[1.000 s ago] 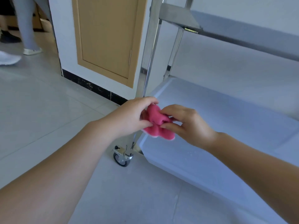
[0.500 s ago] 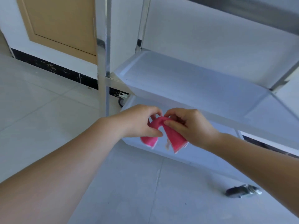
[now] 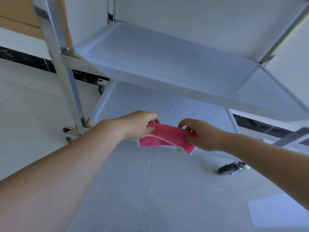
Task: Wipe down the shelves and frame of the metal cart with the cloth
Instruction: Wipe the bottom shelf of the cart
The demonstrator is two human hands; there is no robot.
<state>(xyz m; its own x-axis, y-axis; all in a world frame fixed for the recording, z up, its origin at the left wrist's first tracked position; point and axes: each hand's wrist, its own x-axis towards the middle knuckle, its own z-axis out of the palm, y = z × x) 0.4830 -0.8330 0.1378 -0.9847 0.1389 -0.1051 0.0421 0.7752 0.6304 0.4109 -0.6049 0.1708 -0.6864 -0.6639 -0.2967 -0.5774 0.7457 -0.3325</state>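
We've got the pink cloth (image 3: pixel 164 137) stretched between both hands in front of the cart's bottom shelf (image 3: pixel 150 104), touching nothing. Left hand (image 3: pixel 139 125) and right hand (image 3: pixel 199 133) each pinch a top corner, probably refolding for a fresh wiping face. Middle shelf (image 3: pixel 167 64) above, casters on pale floor tiles (image 3: pixel 33 104).

Pale tiled floor (image 3: pixel 41 106), white wall (image 3: pixel 200 22), black skirting (image 3: pixel 25 60)
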